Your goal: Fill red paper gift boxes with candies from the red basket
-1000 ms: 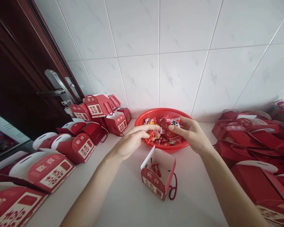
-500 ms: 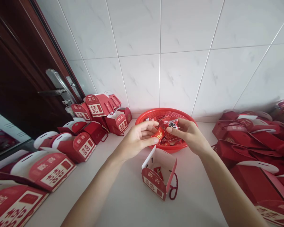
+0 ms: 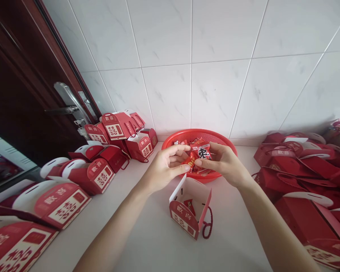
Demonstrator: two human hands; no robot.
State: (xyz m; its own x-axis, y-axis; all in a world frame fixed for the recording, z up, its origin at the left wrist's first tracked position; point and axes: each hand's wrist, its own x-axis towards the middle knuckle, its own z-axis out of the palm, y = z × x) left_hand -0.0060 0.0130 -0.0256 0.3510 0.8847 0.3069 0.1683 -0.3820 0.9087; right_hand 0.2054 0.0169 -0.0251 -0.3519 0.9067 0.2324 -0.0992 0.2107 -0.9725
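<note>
Over the near side of a red plastic basket, both hands are close together. My left hand pinches a small red and gold wrapped candy. Between the fingers of my right hand is a red packet with a large black character on white, its near edge close to the candy. More red wrapped sweets lie in the basket, partly hidden by the hands. In front of it stands an open red and white gift box with a dark red cord handle, holding a small red packet.
Rows of red gift boxes stand on the left, some stacked near the wall. A heap of folded red boxes fills the right side. White tiled wall rises behind the basket; a dark door is at the left.
My right hand has moved slightly left, bringing the black-lettered packet closer to the candy in my left hand. The gift box has stayed in place.
</note>
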